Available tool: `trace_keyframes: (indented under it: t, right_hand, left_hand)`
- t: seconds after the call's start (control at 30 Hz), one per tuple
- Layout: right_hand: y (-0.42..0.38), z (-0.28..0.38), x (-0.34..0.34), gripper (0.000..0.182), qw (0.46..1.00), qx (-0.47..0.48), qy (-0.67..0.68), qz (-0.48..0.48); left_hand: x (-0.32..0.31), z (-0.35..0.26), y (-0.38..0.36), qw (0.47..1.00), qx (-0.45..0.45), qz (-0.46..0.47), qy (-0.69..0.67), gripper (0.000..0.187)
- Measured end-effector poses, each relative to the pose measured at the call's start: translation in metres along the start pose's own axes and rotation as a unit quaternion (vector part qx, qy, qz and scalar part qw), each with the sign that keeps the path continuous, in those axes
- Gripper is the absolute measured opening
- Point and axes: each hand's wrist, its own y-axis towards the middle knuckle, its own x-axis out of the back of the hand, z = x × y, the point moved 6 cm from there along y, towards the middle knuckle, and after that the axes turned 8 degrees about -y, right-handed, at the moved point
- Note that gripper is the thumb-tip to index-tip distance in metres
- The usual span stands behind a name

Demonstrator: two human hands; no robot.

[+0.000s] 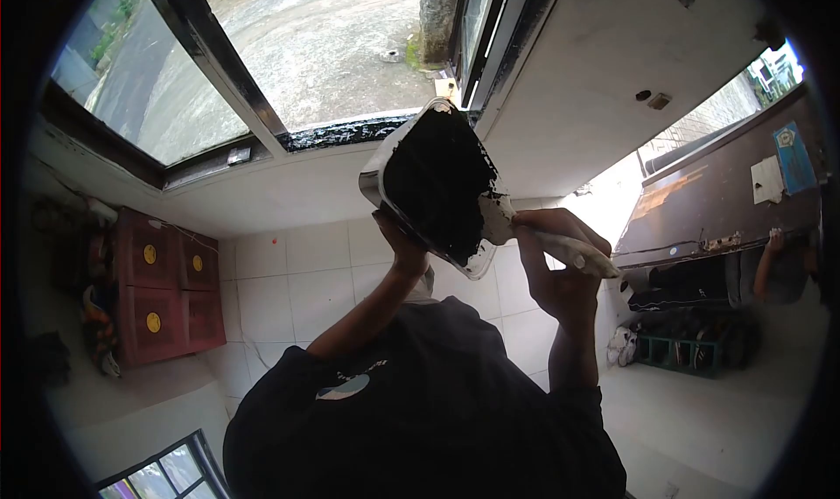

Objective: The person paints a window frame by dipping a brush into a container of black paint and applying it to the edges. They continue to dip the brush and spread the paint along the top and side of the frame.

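Note:
My left hand [404,244] grips a squarish, silvery paint container [372,182] from beneath and along its lower left side. Black paint [437,175] coats most of its inside, with pale patches near the rim. In my right hand [567,267] is a paintbrush [573,252] with a pale, stained handle, pinched between fingers and thumb. The brush's wide pale end lies over the container's right edge; its bristles cannot be told from the black paint. Just behind the container runs a window frame's lower rail [350,132], black with patchy white marks.
Glass panes [157,70] stand at the upper left beside an opening onto concrete ground. A red drawer cabinet [166,289] is at left. To the right are a brown door [726,193], a green shoe rack [678,352] and another person's arm [770,263].

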Motion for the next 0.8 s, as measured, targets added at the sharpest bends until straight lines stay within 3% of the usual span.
trace_keyframes:
  t: [0.07, 0.1, 0.17, 0.3, 0.6, 0.67, 0.8]
  right_hand:
    - [-0.008, -0.003, -0.003, 0.012, 1.0, 0.011, -0.003, -0.02]
    - [-0.012, -0.003, -0.005, 0.012, 1.0, 0.011, 0.0, -0.017]
    - [-0.02, -0.012, -0.003, 0.01, 0.996, -0.068, 0.028, -0.049]
    - [-0.026, -0.017, -0.004, 0.008, 0.996, -0.076, -0.015, -0.04]
    - [-0.037, -0.029, 0.0, 0.006, 0.987, -0.116, 0.078, -0.076]
    - [-0.034, -0.023, -0.002, 0.006, 0.997, -0.05, -0.026, -0.046]
    - [-0.035, -0.027, -0.001, 0.005, 0.995, -0.087, -0.009, -0.048]
  left_hand:
    - [0.008, 0.019, -0.013, 0.977, 0.06, -0.014, -0.204, 0.07]
    - [0.017, 0.033, -0.018, 0.977, 0.059, -0.017, -0.203, 0.07]
    - [0.027, 0.042, -0.021, 0.998, 0.004, 0.024, -0.06, 0.081]
    - [0.032, 0.047, -0.029, 0.998, 0.005, 0.037, -0.055, 0.079]
    - [0.023, 0.048, -0.033, 0.992, 0.015, 0.109, -0.059, 0.072]
    - [0.012, 0.055, -0.033, 0.99, 0.016, 0.125, -0.062, 0.07]
    - [0.007, 0.055, -0.034, 0.986, 0.014, 0.152, -0.066, 0.068]
